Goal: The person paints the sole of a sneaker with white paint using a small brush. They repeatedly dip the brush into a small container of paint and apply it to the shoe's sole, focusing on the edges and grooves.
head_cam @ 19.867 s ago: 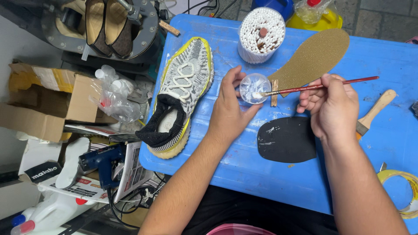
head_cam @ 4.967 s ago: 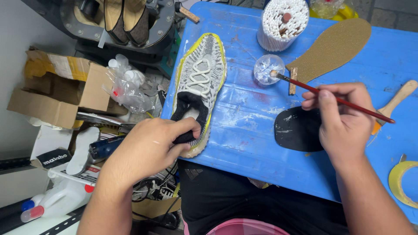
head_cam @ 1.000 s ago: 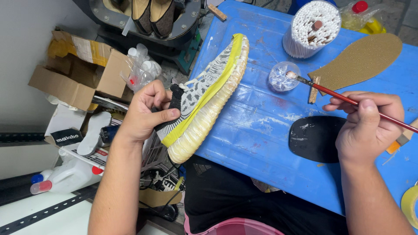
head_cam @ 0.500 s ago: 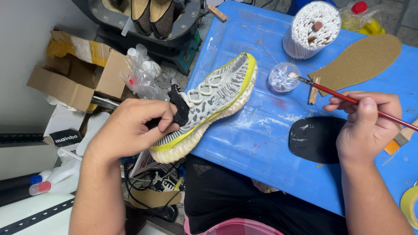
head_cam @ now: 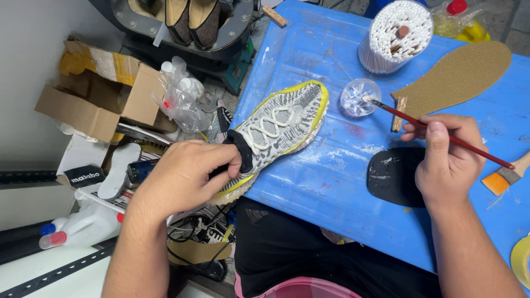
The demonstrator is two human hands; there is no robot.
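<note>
My left hand [head_cam: 185, 176] grips the black heel collar of a grey knit sneaker [head_cam: 279, 127] with white laces and a yellow sole edge. The shoe lies upright at the near left edge of the blue table [head_cam: 309, 49], toe pointing away. In my right hand [head_cam: 447, 160] is a thin red-handled brush [head_cam: 441, 134]. Its tip rests in a small clear dish [head_cam: 359, 97]. A black insole [head_cam: 393, 175] lies flat just left of that hand.
A tan insole [head_cam: 458, 74] and a round tub of cotton swabs [head_cam: 398, 34] sit at the back of the table. A wide orange brush [head_cam: 505, 177] lies at the right. Cardboard boxes [head_cam: 96, 91], plastic bags and white bottles [head_cam: 83, 226] crowd the floor on the left.
The sneaker went from tilted on its side, sole showing, to upright on the table with the laces up. My left hand kept hold of its heel. The brush stayed at the dish.
</note>
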